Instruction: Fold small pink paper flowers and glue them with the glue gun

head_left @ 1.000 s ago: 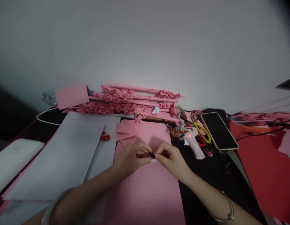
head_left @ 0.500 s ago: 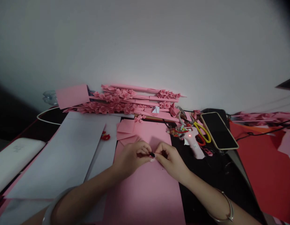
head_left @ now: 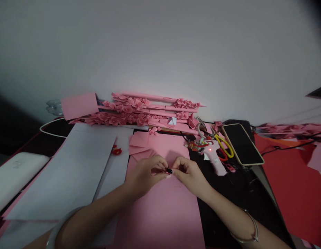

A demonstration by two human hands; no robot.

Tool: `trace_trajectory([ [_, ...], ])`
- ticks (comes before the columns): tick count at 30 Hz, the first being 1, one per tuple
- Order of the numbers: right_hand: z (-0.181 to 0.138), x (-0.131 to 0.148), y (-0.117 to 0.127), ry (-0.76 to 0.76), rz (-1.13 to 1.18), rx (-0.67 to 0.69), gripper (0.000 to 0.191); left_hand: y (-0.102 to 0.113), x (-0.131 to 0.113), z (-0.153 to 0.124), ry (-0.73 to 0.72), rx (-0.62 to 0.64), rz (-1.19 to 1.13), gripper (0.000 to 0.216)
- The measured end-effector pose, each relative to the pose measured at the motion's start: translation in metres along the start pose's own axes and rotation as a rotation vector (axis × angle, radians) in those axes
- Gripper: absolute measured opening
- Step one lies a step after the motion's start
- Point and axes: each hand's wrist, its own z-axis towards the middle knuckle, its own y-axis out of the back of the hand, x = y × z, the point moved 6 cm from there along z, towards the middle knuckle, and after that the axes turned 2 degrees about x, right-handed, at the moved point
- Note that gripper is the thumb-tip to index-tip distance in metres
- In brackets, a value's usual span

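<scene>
My left hand and my right hand meet fingertip to fingertip above a large pink paper sheet. Both hands are closed in a pinch on a tiny piece between them, too small to name; a dark-painted nail shows at the meeting point. Small folded pink squares lie just beyond my left hand. A bangle circles each wrist.
Pink paper flowers and rolled pink sticks lie along the wall. A pink glue gun with a red light, yellow-handled scissors and a phone sit to the right. White sheets lie left, red paper right.
Both hands have shifted slightly away from me while keeping their pinch together. Nothing else has moved.
</scene>
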Motion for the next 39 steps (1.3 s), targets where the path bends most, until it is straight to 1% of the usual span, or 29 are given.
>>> trace_trajectory([
  [3, 0.0003, 0.0023, -0.0006, 0.003, 0.014, 0.017, 0.029, -0.0013, 0.0017, -0.0005, -0.003, 0.010, -0.063, 0.014],
  [7, 0.0007, 0.0034, -0.0007, -0.001, 0.034, 0.016, 0.032, 0.0005, 0.0051, -0.0008, -0.022, -0.024, -0.014, 0.019],
  [10, 0.0015, 0.0033, -0.0003, -0.001, 0.044, 0.032, 0.035, 0.0001, 0.0048, -0.0010, -0.034, -0.019, 0.006, 0.020],
  [15, 0.0025, 0.0031, 0.0012, -0.004, 0.035, 0.090, 0.038, -0.0012, 0.0032, -0.0015, -0.010, -0.003, -0.007, 0.023],
  [19, 0.0013, 0.0018, 0.0028, 0.008, 0.098, 0.105, 0.040, 0.0006, 0.0037, 0.0003, -0.008, -0.019, -0.060, 0.022],
  [22, -0.0001, 0.0012, 0.0038, 0.021, 0.130, 0.060, 0.035, 0.0026, 0.0036, 0.0016, -0.001, -0.042, -0.042, 0.021],
  [25, -0.0022, 0.0046, 0.0030, 0.079, 0.118, 0.003, 0.029, 0.0022, 0.0010, 0.0013, -0.006, -0.034, -0.031, 0.023],
  [31, -0.0049, 0.0070, -0.0035, 0.137, -0.022, 0.002, 0.008, -0.0010, -0.0011, -0.0006, -0.037, 0.019, 0.084, 0.022],
  [35, -0.0046, 0.0072, -0.0024, 0.162, -0.060, -0.020, 0.011, -0.0006, 0.0020, -0.0005, -0.056, 0.007, 0.092, 0.021],
  [39, -0.0042, 0.0027, -0.0027, 0.107, -0.066, -0.007, 0.017, -0.0008, 0.0031, -0.0005, -0.050, -0.002, 0.071, 0.019],
])
